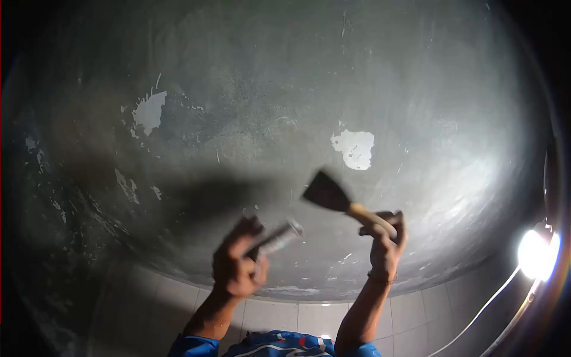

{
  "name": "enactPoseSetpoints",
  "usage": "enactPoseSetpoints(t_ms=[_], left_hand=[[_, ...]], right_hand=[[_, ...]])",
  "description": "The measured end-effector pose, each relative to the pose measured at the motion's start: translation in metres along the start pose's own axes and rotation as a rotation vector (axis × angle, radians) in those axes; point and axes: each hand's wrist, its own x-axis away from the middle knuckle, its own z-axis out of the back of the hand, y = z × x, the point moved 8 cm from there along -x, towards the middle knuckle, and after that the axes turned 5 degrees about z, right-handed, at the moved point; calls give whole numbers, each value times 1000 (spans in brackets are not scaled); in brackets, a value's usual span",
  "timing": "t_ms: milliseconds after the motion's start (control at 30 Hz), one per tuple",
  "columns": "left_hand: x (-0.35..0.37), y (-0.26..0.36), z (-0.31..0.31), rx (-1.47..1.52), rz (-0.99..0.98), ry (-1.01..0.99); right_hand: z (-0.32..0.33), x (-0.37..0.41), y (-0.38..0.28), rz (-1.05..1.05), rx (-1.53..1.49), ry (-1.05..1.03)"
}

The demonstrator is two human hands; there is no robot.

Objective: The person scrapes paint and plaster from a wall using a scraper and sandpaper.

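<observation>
In my right hand (388, 247), closed around its yellowish wooden handle, is a putty knife (328, 191) with a dark, wide blade tilted up and to the left. My left hand (239, 262) is closed on a pale oblong tool (276, 239), smeared by motion, that points up and to the right toward the knife; its exact kind I cannot tell. Both tools are held in front of a grey plastered wall (256, 119). A white patch (357, 149) lies just above the knife blade, and another white patch (150, 113) is farther left.
A bright lamp (535, 253) shines at the right edge, with a white cable (485, 309) running down from it. Light floor tiles (410, 309) border the wall's lower edge. Smaller chipped marks (126, 185) dot the wall on the left, near a dark shadow.
</observation>
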Motion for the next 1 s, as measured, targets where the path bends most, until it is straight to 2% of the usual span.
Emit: enactPoseSetpoints(t_ms=[33,67,133,167,233,300,367,400,433,500,533,567,633,733,767,833,900,933,1000], left_hand=[[0,0,0,-7,-5,2],[-12,-10,1,-86,-32,103],[-47,-26,0,-26,26,217],[-66,-34,-2,-37,-17,250],[-104,-50,-10,-20,-161,343],[-134,-70,-31,-60,-88,358],[-157,-66,-58,-458,-86,306],[-163,-71,-76,-488,-83,254],[-164,-78,-95,-518,-79,202],[-160,-82,-117,-477,-105,149],[-155,-80,-124,-484,-108,107],[-148,-78,-132,-491,-109,62],[-135,-83,-143,-533,-114,-22],[-100,-76,-155,-518,-252,-205],[-96,-82,-154,-520,-249,-209],[-91,-83,-156,-582,-369,-246],[-102,-84,-156,-535,-325,-243],[-117,-78,-154,-529,-327,-214],[-150,-67,-155,-524,-335,-136]], right_hand=[[18,7,7,44,-146,108],[28,15,22,23,-272,127],[24,29,37,-115,-170,2],[7,37,43,-180,-111,-74],[-16,46,54,-196,-244,-83],[-12,41,69,-162,-177,-107],[-12,24,62,-64,-148,-106],[-17,19,53,-255,32,-121],[-24,14,45,-251,34,-113],[-30,3,26,-59,372,-47],[-24,-1,32,58,535,-80],[-20,-7,33,59,537,-71],[-32,-19,15,373,1009,-110],[-41,-31,15,386,960,-119],[-46,-33,15,392,991,-125],[-51,-32,17,430,1026,-120],[-50,-34,29,361,1153,-119],[-50,-36,29,425,1159,-87],[-52,-39,29,420,1174,-74]])
